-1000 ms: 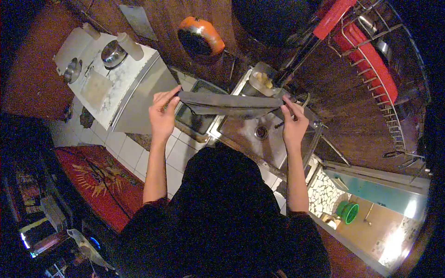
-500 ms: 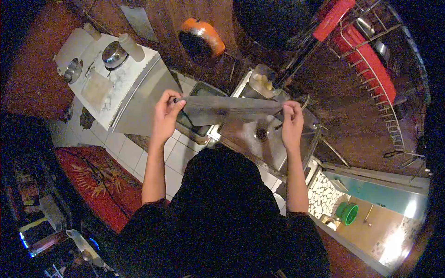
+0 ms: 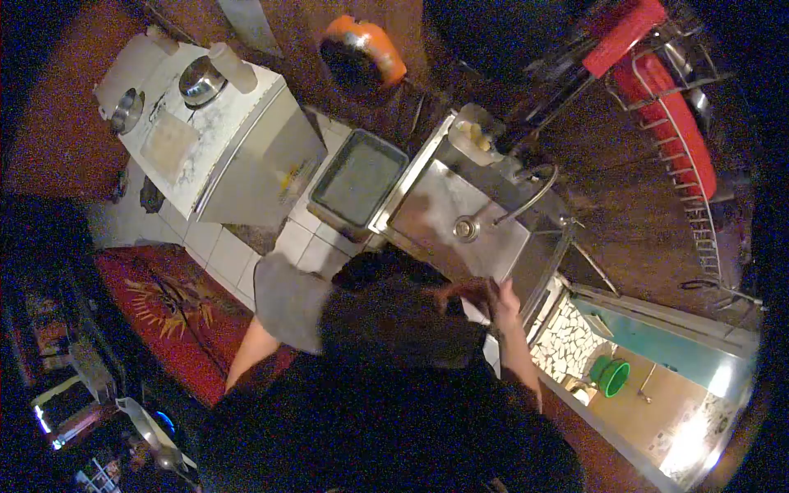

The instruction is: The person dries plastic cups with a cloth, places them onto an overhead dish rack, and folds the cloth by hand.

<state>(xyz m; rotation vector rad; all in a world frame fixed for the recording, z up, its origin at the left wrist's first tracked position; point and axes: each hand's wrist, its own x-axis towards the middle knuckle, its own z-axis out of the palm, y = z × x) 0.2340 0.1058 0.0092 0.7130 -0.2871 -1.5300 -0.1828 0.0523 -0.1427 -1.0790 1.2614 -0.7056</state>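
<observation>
A thin grey cloth (image 3: 288,300) is low in front of my dark clothing, spread at the left and running into shadow across my body. My left hand is behind its left part, so the fingers are hidden; only the forearm shows below, and the cloth stays with that hand. On the other side, my right hand (image 3: 506,306) is closed at the dark, blurred far end of the cloth. Beyond both hands lies a steel sink (image 3: 427,201) with a round drain (image 3: 466,228) and a curved faucet (image 3: 534,197).
A grey tub (image 3: 362,177) stands left of the sink. Further left, a white-topped cabinet (image 3: 185,177) bears metal bowls. A clear container (image 3: 475,140) with pale pieces sits at the sink's back corner. Wire rack (image 3: 686,181) at right, red cloth-covered seat (image 3: 173,304) at left, green bucket (image 3: 610,376) lower right.
Both hands have come down and back toward my body with the cloth, the left one moving behind it. The sink and grey tub are now uncovered to view.
</observation>
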